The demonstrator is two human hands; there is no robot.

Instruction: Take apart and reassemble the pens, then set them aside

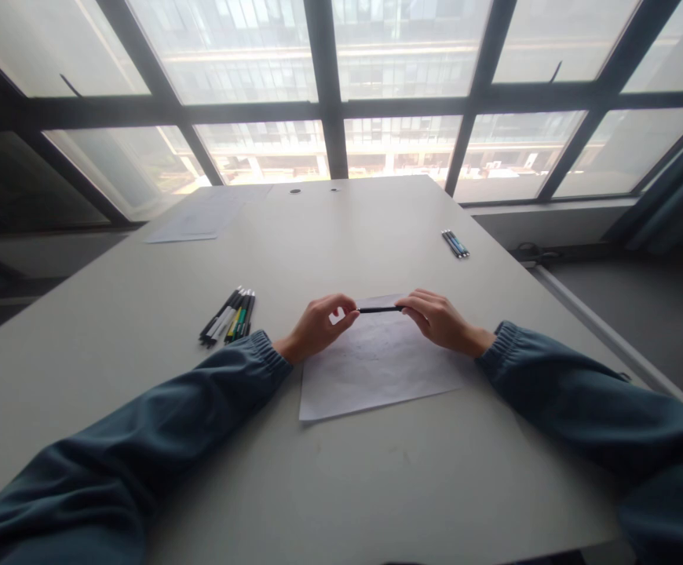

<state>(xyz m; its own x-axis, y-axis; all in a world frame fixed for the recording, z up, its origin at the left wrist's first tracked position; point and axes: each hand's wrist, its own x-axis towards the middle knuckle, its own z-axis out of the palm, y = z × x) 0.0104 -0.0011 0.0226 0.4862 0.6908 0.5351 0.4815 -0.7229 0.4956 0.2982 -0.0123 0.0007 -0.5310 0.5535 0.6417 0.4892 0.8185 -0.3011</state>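
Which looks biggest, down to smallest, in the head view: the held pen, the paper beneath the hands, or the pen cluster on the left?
1. Paper
2. Pen cluster
3. Held pen, partly covered

A loose, dark blue-teal fabric left sleeve (141, 443) and a matching right sleeve (589, 420) covered the arms, creased in soft folds and widest at the near side. Each narrowed to a ribbed, gathered cuff, the left cuff (272, 351) and right cuff (498, 349) both snug. The left hand (323, 323) and right hand (440, 322) were bare.
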